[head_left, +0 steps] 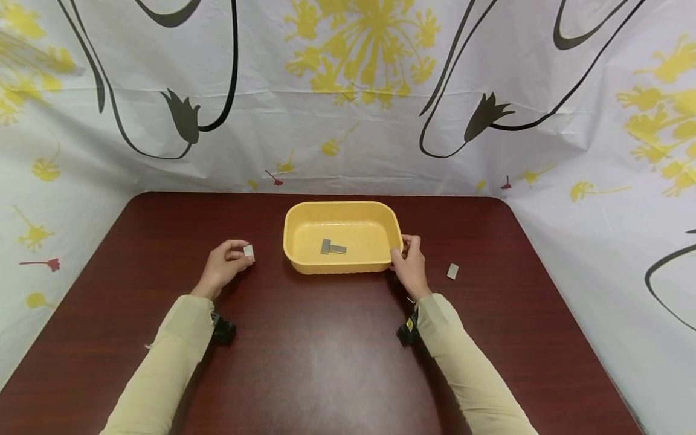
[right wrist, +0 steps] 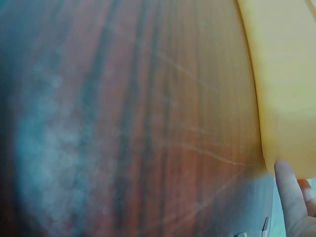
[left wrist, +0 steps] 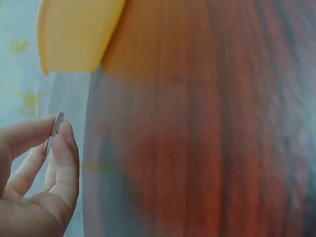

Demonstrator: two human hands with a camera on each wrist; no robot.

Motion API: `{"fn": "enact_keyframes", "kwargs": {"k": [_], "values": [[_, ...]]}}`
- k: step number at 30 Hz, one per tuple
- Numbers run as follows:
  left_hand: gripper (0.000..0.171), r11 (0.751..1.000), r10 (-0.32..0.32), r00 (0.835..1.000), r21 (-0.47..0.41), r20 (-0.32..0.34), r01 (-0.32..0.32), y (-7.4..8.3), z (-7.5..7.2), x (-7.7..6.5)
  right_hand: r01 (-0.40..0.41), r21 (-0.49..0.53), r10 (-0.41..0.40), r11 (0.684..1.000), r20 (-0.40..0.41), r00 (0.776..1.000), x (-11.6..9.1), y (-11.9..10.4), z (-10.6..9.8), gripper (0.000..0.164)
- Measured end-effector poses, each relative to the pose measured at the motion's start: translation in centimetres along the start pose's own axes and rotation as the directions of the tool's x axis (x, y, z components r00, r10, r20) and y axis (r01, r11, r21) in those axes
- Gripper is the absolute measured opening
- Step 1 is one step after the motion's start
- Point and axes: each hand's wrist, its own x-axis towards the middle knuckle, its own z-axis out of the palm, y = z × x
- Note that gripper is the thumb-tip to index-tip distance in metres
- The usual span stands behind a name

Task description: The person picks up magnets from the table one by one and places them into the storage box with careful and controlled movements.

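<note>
Plainly, a flat piece (head_left: 248,251) sits pinched in the left grip (head_left: 222,264).

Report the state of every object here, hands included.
Yellow tray, upright and open.
Two metal pieces inside, lying in a T shape.
Left hand, pinching a third metal piece.
Right hand, gripping the tray's edge.
Loose metal piece, lying on the table.
Shiny bit near right wrist, mostly hidden.
</note>
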Motion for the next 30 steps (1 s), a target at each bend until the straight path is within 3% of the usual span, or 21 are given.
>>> {"fn": "enact_keyframes", "kwargs": {"k": [10,19,30], "values": [[0.044,0.999,0.014,1.000,-0.042,-0.020,-0.015,0.8,1.0,0.3,0.001,-0.008,-0.001,1.000,0.005,1.000,-0.1,0.0,0.1,0.037],[0.046,0.999,-0.013,0.999,-0.052,-0.031,0.011,1.7,1.6,0.2,-0.002,-0.006,0.002,1.000,0.005,1.000,-0.1,0.0,0.1,0.037],[0.044,0.999,0.021,0.999,-0.045,-0.039,-0.023,2.8,2.1,0.3,0.004,0.002,-0.004,1.000,0.002,1.000,0.0,-0.2,-0.1,0.037]]}}
